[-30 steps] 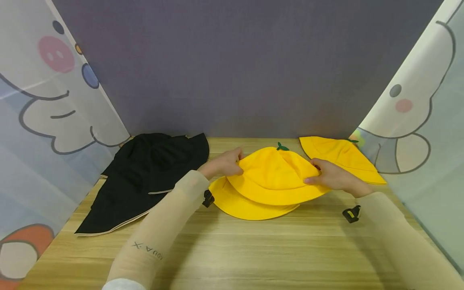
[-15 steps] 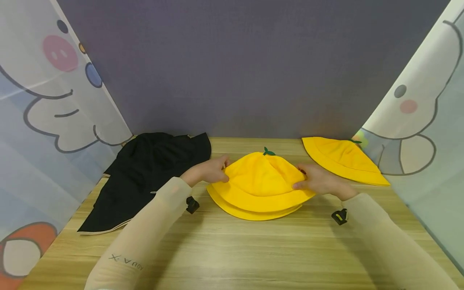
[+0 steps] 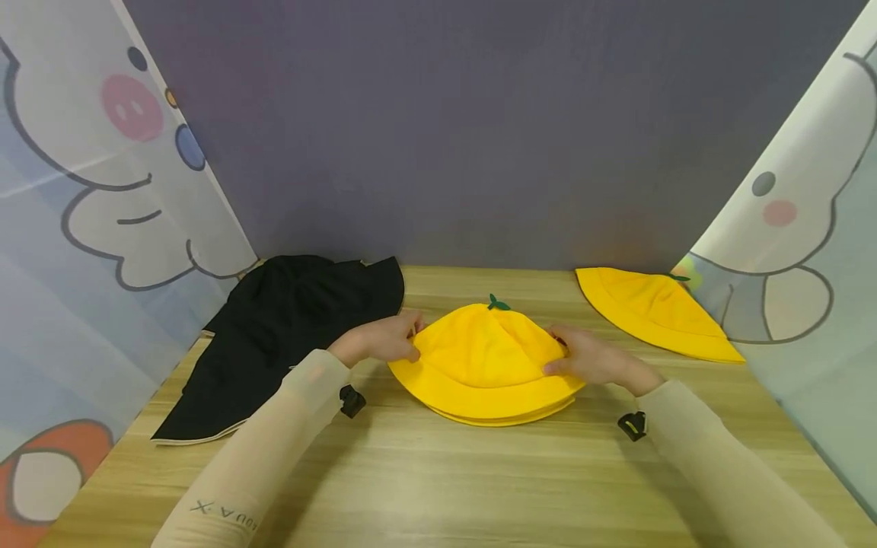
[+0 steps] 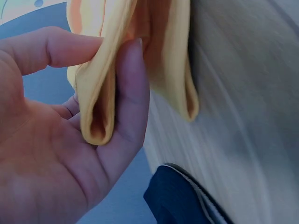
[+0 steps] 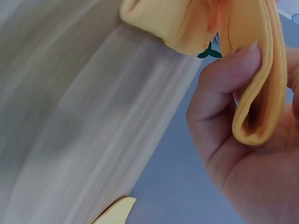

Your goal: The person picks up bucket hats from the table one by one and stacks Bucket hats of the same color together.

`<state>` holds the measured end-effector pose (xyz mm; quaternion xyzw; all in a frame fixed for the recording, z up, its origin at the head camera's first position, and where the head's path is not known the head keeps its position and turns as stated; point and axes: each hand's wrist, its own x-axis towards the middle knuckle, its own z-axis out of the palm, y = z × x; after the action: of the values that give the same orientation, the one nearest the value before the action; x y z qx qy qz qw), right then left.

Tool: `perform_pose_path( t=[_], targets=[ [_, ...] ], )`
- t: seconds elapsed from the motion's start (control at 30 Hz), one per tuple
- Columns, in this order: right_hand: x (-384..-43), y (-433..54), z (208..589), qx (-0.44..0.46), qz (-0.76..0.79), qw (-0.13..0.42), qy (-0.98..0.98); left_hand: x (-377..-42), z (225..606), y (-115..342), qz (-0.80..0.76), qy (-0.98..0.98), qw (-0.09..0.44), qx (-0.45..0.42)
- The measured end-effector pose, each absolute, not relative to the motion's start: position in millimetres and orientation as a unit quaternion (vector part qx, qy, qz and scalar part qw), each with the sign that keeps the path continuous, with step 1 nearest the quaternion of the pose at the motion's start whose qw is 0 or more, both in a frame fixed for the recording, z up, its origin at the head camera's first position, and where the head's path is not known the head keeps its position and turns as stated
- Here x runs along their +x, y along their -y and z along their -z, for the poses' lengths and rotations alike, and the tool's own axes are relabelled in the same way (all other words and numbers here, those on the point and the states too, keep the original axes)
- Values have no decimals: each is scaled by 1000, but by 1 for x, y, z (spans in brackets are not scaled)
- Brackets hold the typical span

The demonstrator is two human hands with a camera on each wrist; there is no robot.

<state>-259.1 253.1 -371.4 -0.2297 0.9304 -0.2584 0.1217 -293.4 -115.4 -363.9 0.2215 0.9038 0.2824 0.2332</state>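
Note:
In the head view my left hand (image 3: 384,339) pinches the left end of a yellow bucket hat (image 3: 489,358), and my right hand (image 3: 592,356) pinches its right end. The hat has a green sprout (image 3: 498,303) on top and looks folded flat. Just under it, a second yellow bucket hat (image 3: 503,421) shows only as a thin strip of brim. Both wrist views show the held hat's doubled brim (image 4: 96,116) between thumb and fingers. Apart from it, the lower hat's fold (image 4: 180,88) lies nearer the table.
Black hats (image 3: 274,342) overlap on the left of the wooden table (image 3: 438,487). Another folded yellow hat (image 3: 658,312) lies at the back right. A grey panel (image 3: 479,137) stands behind, with cartoon-printed curtains (image 3: 130,190) at both sides.
Both hands have brought the held hat left and toward the person, lowering it over the second yellow hat, which is now mostly covered. The black hats and the far-right hat stay put.

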Motion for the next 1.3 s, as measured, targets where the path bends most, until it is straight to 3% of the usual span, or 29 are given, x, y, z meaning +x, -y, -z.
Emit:
perform_pose_path(
  t=[0.5, 0.9, 1.3],
  targets=[
    [-251, -248, 386, -203, 269, 154, -929, -295, 386, 115, -255, -916, 221, 217],
    [-240, -245, 387, -129, 351, 229, -899, -292, 388, 113, -238, -928, 204, 200],
    [-246, -238, 389, -116, 305, 201, -924, -289, 383, 113, -224, -925, 227, 207]
  ],
)
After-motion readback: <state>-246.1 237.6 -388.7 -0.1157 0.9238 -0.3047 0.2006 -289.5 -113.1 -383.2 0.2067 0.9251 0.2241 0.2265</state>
